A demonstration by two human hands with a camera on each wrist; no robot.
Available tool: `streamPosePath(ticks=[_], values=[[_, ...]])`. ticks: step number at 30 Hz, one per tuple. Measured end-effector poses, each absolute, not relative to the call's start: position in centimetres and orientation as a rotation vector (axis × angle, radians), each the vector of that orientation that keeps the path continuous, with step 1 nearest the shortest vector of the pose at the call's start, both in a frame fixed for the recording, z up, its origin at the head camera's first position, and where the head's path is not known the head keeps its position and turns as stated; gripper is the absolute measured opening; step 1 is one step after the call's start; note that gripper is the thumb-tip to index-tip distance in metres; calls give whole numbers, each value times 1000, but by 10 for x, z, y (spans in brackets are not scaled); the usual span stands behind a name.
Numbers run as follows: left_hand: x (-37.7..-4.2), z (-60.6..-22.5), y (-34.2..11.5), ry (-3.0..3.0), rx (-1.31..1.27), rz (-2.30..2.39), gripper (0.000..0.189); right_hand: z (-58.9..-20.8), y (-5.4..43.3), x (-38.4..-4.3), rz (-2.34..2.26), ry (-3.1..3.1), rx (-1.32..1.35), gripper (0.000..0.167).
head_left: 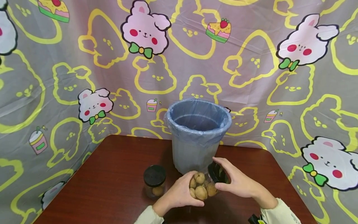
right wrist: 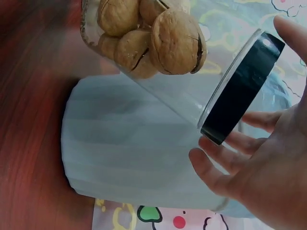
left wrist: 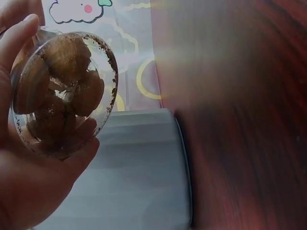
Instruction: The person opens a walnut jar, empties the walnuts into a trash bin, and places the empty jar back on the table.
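Observation:
My left hand (head_left: 181, 189) grips a clear jar of walnuts (head_left: 201, 192) around its base end, and the jar lies tilted over the table. Through its round bottom (left wrist: 67, 96), walnuts show in the left wrist view. A black lid (right wrist: 243, 88) sits on the jar's other end. My right hand (head_left: 240, 183) spans this lid, thumb and fingers at opposite sides of its rim. Several walnuts (right wrist: 175, 43), some with cracked shells, are gathered toward the jar's base.
Left of my hands stands a second clear jar (head_left: 154, 182) with a black lid and a walnut inside. Behind the hands is a grey bin (head_left: 193, 152) with a bluish plastic liner (head_left: 199, 135). A patterned cloth (head_left: 156, 74) hangs around the dark red table (head_left: 112, 186).

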State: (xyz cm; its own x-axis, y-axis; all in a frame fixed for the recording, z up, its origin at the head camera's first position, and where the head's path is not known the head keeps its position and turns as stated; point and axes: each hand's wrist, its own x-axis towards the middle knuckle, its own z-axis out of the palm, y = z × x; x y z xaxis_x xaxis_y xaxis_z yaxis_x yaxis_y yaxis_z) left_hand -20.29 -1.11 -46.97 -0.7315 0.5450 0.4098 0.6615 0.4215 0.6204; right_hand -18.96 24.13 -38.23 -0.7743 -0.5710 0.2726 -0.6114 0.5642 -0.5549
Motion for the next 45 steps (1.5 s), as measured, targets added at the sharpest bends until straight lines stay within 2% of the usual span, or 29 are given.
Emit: streamPosePath(ticks=[12,21,35,41,45], values=[[-203,-469,-10,-2564,-1026,-1225,90,-380,239,-191,1010,-2803,938,76],[-203,-469,-10,-2544,-1077,-1244,88,-380,241,-192,969,-2661,1133,74],[-202,-467,-11,-2542,-1120,-1306,85,-378,244,-193,987,-2593,1295,84],[-202,-468,-11,-2534,-1120,-1290,86,-378,245,-192,981,-2621,1286,85],[-203,-469,-10,-2538,-1109,-1284,86,-378,243,-190,991,-2690,1162,82]])
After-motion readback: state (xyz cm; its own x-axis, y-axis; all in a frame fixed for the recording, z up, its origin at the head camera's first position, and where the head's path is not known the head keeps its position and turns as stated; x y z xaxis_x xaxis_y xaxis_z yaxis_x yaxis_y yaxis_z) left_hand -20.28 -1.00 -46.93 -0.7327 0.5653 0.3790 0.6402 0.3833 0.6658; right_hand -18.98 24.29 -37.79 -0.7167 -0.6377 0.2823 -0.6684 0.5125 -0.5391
